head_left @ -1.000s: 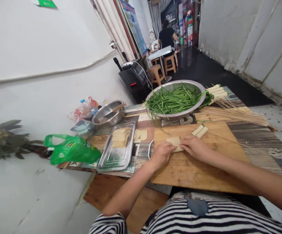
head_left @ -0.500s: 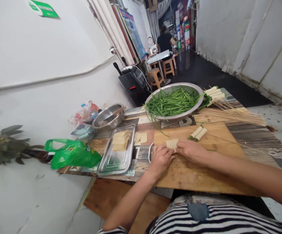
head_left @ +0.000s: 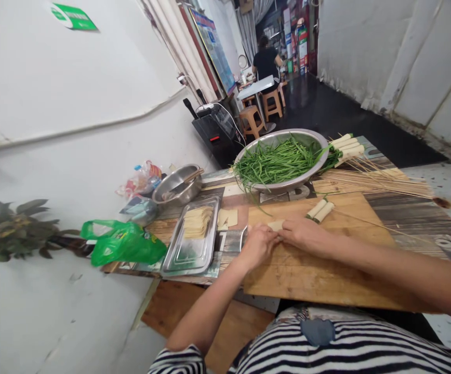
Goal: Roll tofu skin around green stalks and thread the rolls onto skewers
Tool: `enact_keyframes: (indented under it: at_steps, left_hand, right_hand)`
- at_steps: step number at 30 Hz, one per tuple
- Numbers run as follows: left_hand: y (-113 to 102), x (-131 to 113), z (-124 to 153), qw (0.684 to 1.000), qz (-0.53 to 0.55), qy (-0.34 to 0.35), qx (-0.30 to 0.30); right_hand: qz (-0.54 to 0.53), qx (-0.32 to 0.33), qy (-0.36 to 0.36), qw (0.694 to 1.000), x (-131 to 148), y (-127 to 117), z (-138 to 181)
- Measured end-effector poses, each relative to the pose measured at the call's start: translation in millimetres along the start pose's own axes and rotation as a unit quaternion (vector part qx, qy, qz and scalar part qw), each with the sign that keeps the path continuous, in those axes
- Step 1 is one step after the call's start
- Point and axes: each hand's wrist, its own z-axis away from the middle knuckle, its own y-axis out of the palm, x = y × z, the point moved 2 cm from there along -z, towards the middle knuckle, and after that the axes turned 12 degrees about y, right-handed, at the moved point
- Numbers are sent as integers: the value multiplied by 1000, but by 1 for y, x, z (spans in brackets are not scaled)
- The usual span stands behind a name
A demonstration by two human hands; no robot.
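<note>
My left hand and my right hand meet over the wooden cutting board, fingers closed at the near edge of a pale tofu-skin sheet. Most of that sheet is covered by my fingers; whether anything is inside it I cannot tell. Beyond my right hand, two tofu-skin rolls with green ends lie side by side, with a thin skewer running right from them. A steel bowl heaped with green chives stands behind the board.
A metal tray holds stacked tofu-skin sheets; loose pieces lie beside it. Bamboo skewers and more rolls sit at right. At left are a smaller steel bowl and a green bag. A person sits farther back.
My fingers have come closer together and now cover more of the sheet, of which less shows. The view has shifted slightly; the other things stay in place.
</note>
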Motion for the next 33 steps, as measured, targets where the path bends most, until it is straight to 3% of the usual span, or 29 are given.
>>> enact_keyframes:
  at_steps: [4,10,15,19,23,27,30,33]
  left_hand:
    - [0,3,2,999,31,11,-25]
    - [10,-1,14,997,-50,-29,-59]
    - [9,-6,12,994,-70,-50,-62]
    - [8,0,7,995,-4,-81,-50]
    - [7,8,3,995,66,-65,-40]
    - [2,12,-4,995,92,-25,-15]
    - [0,12,-5,995,98,-16,-13]
    - [5,9,3,997,34,-39,-58]
  right_hand:
    - [-22,-22,-32,999,-1,-1,-3]
    - [-169,59,-21,984,-15,-7,-18]
    - [-187,86,-10,979,-23,-5,-24]
    - [-173,72,1,982,-22,-6,-21]
    - [-134,34,7,990,-17,-3,-14]
    - [9,-62,-76,995,-9,5,-6]
    - [53,-80,-125,988,-7,11,-5]
    - [42,-75,-126,988,-11,13,-9]
